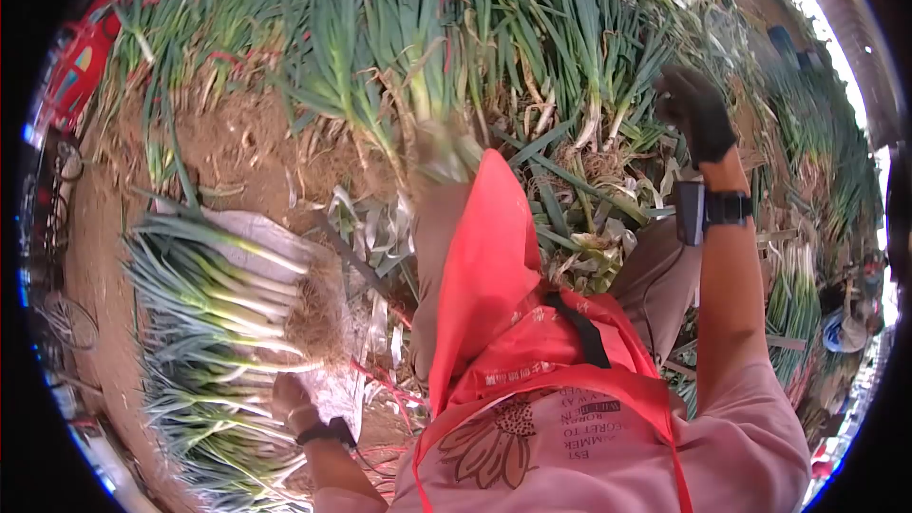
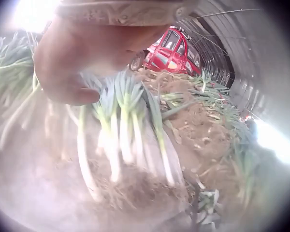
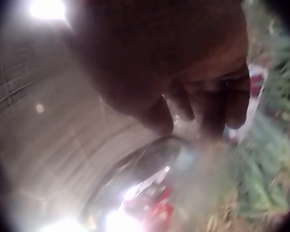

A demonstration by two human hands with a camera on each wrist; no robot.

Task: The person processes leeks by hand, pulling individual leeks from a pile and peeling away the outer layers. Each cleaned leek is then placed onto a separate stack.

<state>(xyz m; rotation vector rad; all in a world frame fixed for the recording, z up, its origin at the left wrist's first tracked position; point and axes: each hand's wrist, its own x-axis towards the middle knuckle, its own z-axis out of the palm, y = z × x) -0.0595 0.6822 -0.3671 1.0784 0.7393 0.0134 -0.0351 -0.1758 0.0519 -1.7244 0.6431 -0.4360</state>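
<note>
Trimmed leeks (image 1: pixel 256 309) lie in a row at the lower left, their white stems and shaggy roots pointing right over a pale sheet (image 1: pixel 266 233). Over the stems in the lower part of that row is my bare left hand (image 1: pixel 294 399), its fingers partly hidden. The left wrist view has its thumb (image 2: pixel 84 95) beside the leaves of several leeks (image 2: pixel 123 121), with nothing visibly gripped. My right hand (image 1: pixel 698 114), in a dark glove, is raised at the right near the standing leeks (image 1: pixel 589 57). Its fingers (image 3: pixel 212 111) hang loosely bent, above a blurred greenish patch.
Untrimmed leeks (image 1: pixel 408 28) stand bunched along the back, roots in loose soil (image 1: pixel 237 147). Stripped leaves (image 1: pixel 594 256) litter the ground around my knees and red apron (image 1: pixel 494 247). A red vehicle (image 2: pixel 169 55) is parked beyond, under a curved tunnel wall (image 2: pixel 266 63).
</note>
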